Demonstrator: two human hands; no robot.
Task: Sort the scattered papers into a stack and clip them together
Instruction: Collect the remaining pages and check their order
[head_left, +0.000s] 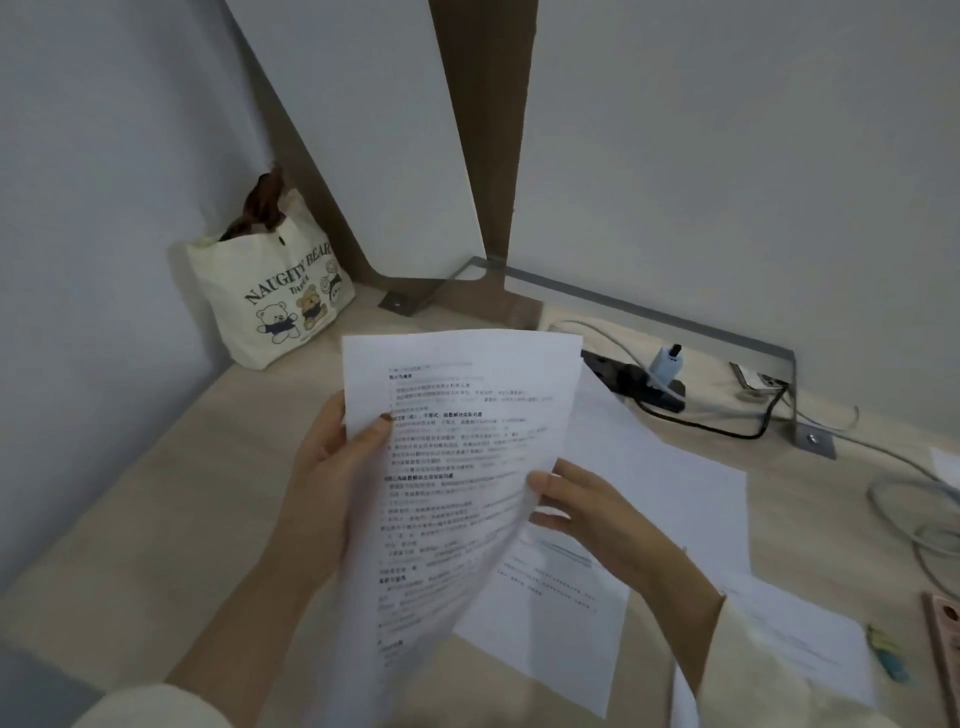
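Observation:
I hold a printed sheet of paper (457, 467) upright above the desk. My left hand (332, 478) grips its left edge, thumb on the front. My right hand (587, 519) pinches its right edge. Behind and under it lie more white sheets (670, 499) on the desk, one with printed lines (550, 613) near my right wrist. Another sheet (810, 639) lies further right. A small green and blue clip (888, 652) rests on the desk at the right, beside that sheet.
A cream tote bag with bear print (275, 291) stands in the back left corner. A black power strip with a white charger (649, 379) and cables (924, 499) lie at the back right. A pink object (945, 639) sits at the right edge. The wooden desk (171, 499) meets grey walls.

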